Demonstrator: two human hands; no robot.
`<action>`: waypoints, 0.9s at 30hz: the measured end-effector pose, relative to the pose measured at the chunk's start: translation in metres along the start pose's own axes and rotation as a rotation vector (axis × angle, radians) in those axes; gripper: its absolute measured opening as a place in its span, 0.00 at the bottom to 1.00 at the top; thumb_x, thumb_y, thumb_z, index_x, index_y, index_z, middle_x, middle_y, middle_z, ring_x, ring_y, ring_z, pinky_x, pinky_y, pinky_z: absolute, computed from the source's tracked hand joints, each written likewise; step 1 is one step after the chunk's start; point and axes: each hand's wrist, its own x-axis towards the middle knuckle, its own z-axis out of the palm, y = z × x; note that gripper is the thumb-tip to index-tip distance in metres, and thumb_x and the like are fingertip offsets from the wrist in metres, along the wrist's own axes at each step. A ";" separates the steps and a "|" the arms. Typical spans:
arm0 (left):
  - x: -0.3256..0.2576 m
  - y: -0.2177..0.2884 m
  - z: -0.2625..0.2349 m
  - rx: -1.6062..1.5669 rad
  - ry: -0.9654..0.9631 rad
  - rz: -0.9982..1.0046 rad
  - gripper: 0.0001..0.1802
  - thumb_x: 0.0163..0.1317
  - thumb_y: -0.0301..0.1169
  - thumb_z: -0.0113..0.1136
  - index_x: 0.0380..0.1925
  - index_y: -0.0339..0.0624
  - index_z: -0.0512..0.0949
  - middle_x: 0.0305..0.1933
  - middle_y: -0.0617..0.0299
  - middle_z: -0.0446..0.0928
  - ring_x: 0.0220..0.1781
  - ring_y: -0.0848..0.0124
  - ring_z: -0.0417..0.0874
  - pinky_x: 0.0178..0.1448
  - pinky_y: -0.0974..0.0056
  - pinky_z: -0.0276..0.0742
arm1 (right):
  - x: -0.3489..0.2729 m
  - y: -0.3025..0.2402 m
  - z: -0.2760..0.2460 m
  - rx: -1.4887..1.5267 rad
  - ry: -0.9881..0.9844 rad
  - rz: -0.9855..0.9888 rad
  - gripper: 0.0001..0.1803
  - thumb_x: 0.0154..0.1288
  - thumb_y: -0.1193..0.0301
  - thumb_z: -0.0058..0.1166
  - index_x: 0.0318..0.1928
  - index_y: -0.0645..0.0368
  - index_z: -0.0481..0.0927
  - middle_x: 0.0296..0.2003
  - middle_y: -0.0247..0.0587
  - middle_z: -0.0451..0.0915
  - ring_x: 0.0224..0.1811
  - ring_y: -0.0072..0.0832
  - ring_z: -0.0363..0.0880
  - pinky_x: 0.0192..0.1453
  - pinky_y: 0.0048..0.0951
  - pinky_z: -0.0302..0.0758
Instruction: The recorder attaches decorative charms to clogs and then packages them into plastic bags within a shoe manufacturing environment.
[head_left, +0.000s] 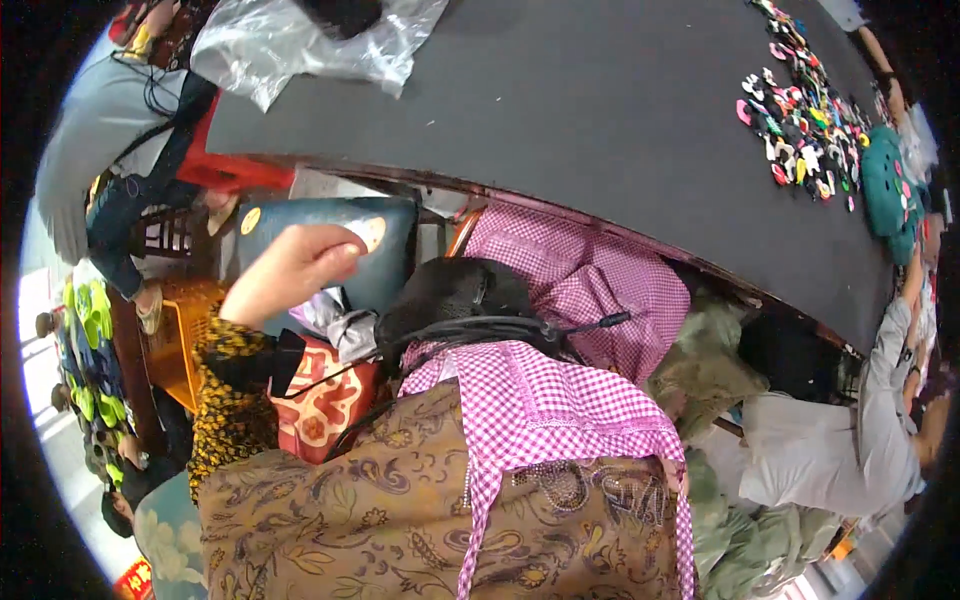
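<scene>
Left hand [292,268] curled shut, pinching soft grey-white cloth [335,325]; light, limp, best gathered in a bunch. Right hand unseen.

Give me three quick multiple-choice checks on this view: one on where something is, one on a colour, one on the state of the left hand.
1. Where does the pile of small coloured pieces lie on the dark table?
A. far right part
B. near left edge
C. under the plastic bag

2. What colour is the checked apron?
A. blue and white
B. pink and white
C. plain green

3. How is the left hand?
A. flat on the table
B. raised, fingers curled in, below the table edge
C. holding a cup

Answers: 1 A, the pile sits by the right rim. 2 B, pink checks show. 3 B, it is curled near the blue seat.
</scene>
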 end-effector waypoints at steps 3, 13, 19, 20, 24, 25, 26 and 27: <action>-0.009 -0.069 0.040 0.212 0.086 0.023 0.14 0.62 0.33 0.53 0.39 0.33 0.78 0.35 0.44 0.80 0.37 0.52 0.82 0.44 0.56 0.75 | 0.003 0.001 -0.003 -0.023 -0.045 -0.039 0.15 0.67 0.68 0.49 0.48 0.65 0.77 0.27 0.48 0.79 0.27 0.27 0.77 0.34 0.29 0.73; 0.001 -0.157 0.126 -0.541 -0.049 -0.468 0.32 0.71 0.49 0.43 0.58 0.28 0.67 0.55 0.50 0.75 0.57 0.65 0.74 0.61 0.65 0.67 | -0.014 0.003 0.004 -0.022 -0.146 -0.074 0.15 0.67 0.68 0.49 0.48 0.64 0.77 0.28 0.48 0.79 0.27 0.27 0.77 0.34 0.29 0.74; 0.044 -0.159 0.148 -0.769 -0.029 -0.354 0.35 0.69 0.53 0.44 0.59 0.30 0.67 0.57 0.55 0.74 0.57 0.70 0.73 0.61 0.67 0.67 | -0.023 0.016 0.011 0.038 -0.172 -0.060 0.15 0.67 0.68 0.49 0.48 0.64 0.77 0.28 0.48 0.79 0.27 0.27 0.77 0.34 0.29 0.74; 0.051 -0.158 0.148 -0.840 -0.050 -0.457 0.35 0.69 0.54 0.45 0.59 0.30 0.67 0.56 0.55 0.74 0.55 0.69 0.75 0.60 0.67 0.69 | -0.026 0.017 0.015 0.052 -0.177 -0.057 0.15 0.67 0.68 0.49 0.48 0.64 0.77 0.28 0.48 0.79 0.28 0.27 0.77 0.34 0.29 0.74; 0.059 -0.179 0.148 -0.927 -0.099 -0.603 0.36 0.66 0.57 0.47 0.56 0.32 0.71 0.54 0.55 0.77 0.50 0.68 0.79 0.53 0.64 0.74 | -0.038 0.023 0.028 0.099 -0.209 -0.065 0.15 0.67 0.68 0.49 0.49 0.64 0.77 0.28 0.47 0.79 0.28 0.27 0.77 0.34 0.29 0.74; 0.062 -0.176 0.146 -0.922 -0.126 -0.611 0.36 0.66 0.57 0.46 0.55 0.32 0.72 0.54 0.55 0.77 0.50 0.68 0.79 0.52 0.64 0.75 | -0.041 0.024 0.033 0.112 -0.215 -0.061 0.15 0.67 0.68 0.49 0.49 0.63 0.77 0.28 0.47 0.79 0.28 0.27 0.77 0.34 0.29 0.74; 0.062 -0.167 0.144 -0.840 -0.116 -0.616 0.36 0.67 0.58 0.44 0.54 0.33 0.73 0.53 0.56 0.77 0.51 0.69 0.78 0.55 0.65 0.73 | -0.044 0.025 0.038 0.126 -0.222 -0.058 0.15 0.67 0.68 0.49 0.49 0.63 0.77 0.28 0.47 0.79 0.28 0.27 0.77 0.34 0.29 0.74; 0.062 -0.162 0.140 -0.831 -0.126 -0.616 0.36 0.67 0.58 0.44 0.54 0.33 0.73 0.53 0.56 0.77 0.51 0.69 0.78 0.55 0.65 0.73 | -0.047 0.026 0.042 0.138 -0.229 -0.056 0.15 0.67 0.68 0.49 0.49 0.63 0.77 0.28 0.47 0.79 0.28 0.27 0.77 0.34 0.29 0.74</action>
